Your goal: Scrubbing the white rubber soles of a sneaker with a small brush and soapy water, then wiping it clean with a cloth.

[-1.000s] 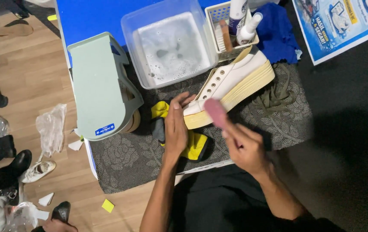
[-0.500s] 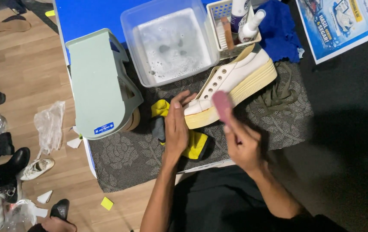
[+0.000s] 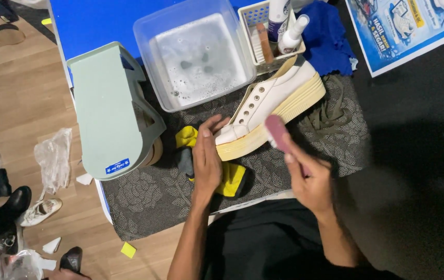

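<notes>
A white platform shoe (image 3: 274, 103) with a thick yellowish sole lies on a grey patterned mat (image 3: 154, 197). My left hand (image 3: 207, 155) rests against the shoe's toe, fingers laid over it. My right hand (image 3: 307, 179) grips a pink oblong eraser block (image 3: 276, 132), its tip beside the sole's edge. A yellow and grey cloth (image 3: 230, 179) lies under my left hand.
A clear tub of soapy water (image 3: 196, 54) stands behind the shoe. A white basket (image 3: 271, 36) holds bottles and a brush. A blue cloth (image 3: 325, 39), olive laces (image 3: 328, 111), a pale green stool (image 3: 110, 111) and shoes on the wooden floor (image 3: 4, 207) surround the mat.
My right hand has shifted the pink block slightly down and along the sole. My left hand stays on the toe.
</notes>
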